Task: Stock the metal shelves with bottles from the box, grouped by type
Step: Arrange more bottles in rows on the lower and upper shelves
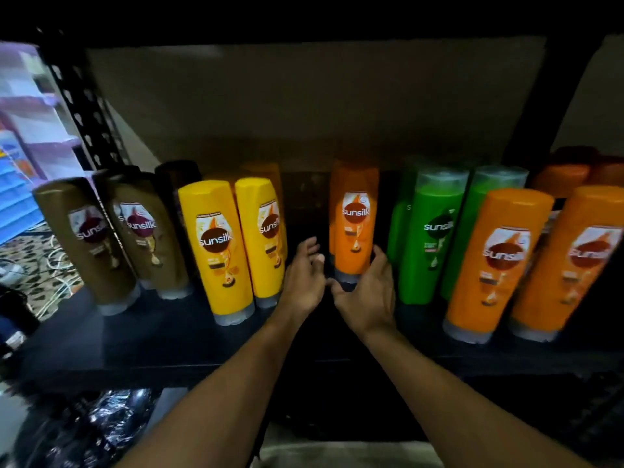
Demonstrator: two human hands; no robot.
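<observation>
Standing cap-down at frame centre, a glossy orange plastic Sunsilk bottle (354,217) rests on the dark matte metal shelf (141,339), with its grey translucent cap at the bottom. The right hand (366,293) cups the bottle's lower right side and cap, thumb at the front and fingers curled round the base; the hold is partial and loose. The left hand (304,276) is spread wide, fingers fanned, just left of the bottle; contact with it cannot be confirmed.

Bottle groups, left to right across the frame:
- Two brown rounded bottles (91,241) lean left, with darker bottles behind.
- Two yellow smooth-walled bottles (219,248) stand close together, nearly touching.
- Green bottles with clear caps uppermost (429,231) stand right of centre.
- Two larger orange bottles (496,261) lean right at the lower right, near the shelf's front edge.

Open shelf surface lies between the yellow pair and the centre bottle, occupied by the left hand. A narrower gap separates the centre bottle from the green group. In front of the centre bottle the shelf is bare up to its front lip.

A black perforated steel upright (84,106) runs down the upper left. A plain beige back panel (304,106) closes the rear. Crinkled black plastic film (101,430) lies at the lower left, below the shelf
</observation>
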